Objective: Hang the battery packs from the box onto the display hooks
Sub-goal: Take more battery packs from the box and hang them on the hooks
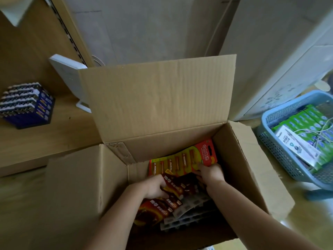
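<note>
Fingers [163, 183] of left hand [155, 186]: curled round dark-red battery packs [173, 190] in loose pile, likely sorting. Right hand [211, 173]: pinching edge of red-yellow pack [182, 159], hang-slot end raised, probably for lifting out. Flat glossy cards, blister bumps. Cardboard box [237, 159]: corrugated, flaps open. Blue perforated basket [270, 141] beyond. Display hooks: unseen.

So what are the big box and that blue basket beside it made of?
The box looks like plain brown corrugated cardboard, matte, with creased flaps and faint fluting lines. The blue basket seems moulded plastic, fairly smooth, its walls a grid of small holes.
</note>
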`<state>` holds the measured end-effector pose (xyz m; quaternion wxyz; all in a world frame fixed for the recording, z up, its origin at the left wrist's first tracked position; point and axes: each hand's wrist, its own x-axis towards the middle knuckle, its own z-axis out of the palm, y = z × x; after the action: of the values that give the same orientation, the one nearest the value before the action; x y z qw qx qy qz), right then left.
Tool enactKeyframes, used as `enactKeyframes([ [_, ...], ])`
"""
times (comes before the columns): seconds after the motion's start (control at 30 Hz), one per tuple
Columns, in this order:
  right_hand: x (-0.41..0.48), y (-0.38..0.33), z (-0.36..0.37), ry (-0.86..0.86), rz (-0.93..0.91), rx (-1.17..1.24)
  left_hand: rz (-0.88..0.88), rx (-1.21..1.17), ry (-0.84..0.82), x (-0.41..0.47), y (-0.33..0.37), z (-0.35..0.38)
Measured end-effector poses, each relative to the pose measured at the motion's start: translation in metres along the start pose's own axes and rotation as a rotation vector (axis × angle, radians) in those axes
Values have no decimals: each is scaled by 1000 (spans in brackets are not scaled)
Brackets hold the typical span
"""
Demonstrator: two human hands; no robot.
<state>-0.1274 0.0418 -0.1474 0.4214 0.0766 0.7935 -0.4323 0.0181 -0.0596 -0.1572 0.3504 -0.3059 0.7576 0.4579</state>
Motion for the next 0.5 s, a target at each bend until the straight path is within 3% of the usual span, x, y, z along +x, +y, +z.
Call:
enactKeyframes([
  [0.2, -42, -20, -12, 60, -128, -73, 166, -59, 244, -41, 3, -31],
  [0.33, -118, -65, -35, 76, -391, -213, 221, -174, 437, -123, 25, -47],
  [0.5, -227, -148, -73, 67, -574, -323, 189, -464, 689, -253, 58, -83],
])
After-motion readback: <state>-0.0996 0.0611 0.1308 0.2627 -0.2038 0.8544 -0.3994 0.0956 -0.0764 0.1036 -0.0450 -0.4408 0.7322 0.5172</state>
